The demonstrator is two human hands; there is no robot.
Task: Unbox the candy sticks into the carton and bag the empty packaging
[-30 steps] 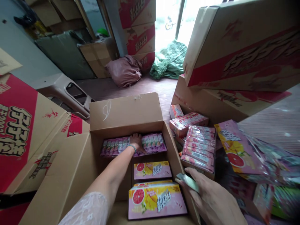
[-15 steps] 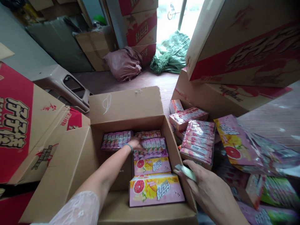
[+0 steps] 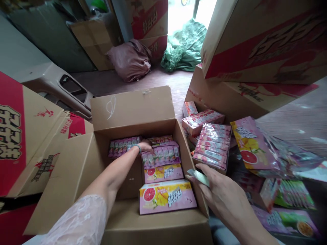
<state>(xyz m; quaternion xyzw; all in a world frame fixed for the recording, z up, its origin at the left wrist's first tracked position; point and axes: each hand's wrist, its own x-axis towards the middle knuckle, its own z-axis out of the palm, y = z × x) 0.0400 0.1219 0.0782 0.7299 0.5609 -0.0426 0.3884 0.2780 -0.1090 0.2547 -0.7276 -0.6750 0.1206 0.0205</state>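
Observation:
In the open cardboard box, my left hand is closed on the rear left edge of a purple pack of sachets, its thumb showing and the other fingers mostly hidden. This pack leans over a pink-and-yellow grapefruit carton. A second grapefruit carton sits nearer me. Another purple sachet pack lies in the back left corner, with an orange-red pack behind my hand. My right hand, beside the box's right wall, is closed around what looks like a pale green box cutter.
Wrapped pink sachet boxes and a flattened grapefruit package are piled right of the box. Large printed cartons are stacked behind them. A red-and-tan carton and a plastic stool stand left. Brown and green sacks lie behind.
My left hand has shifted toward the rear left edge of the purple pack, and the pack has tilted toward me. The right hand keeps the cutter beside the box. The view has dipped slightly.

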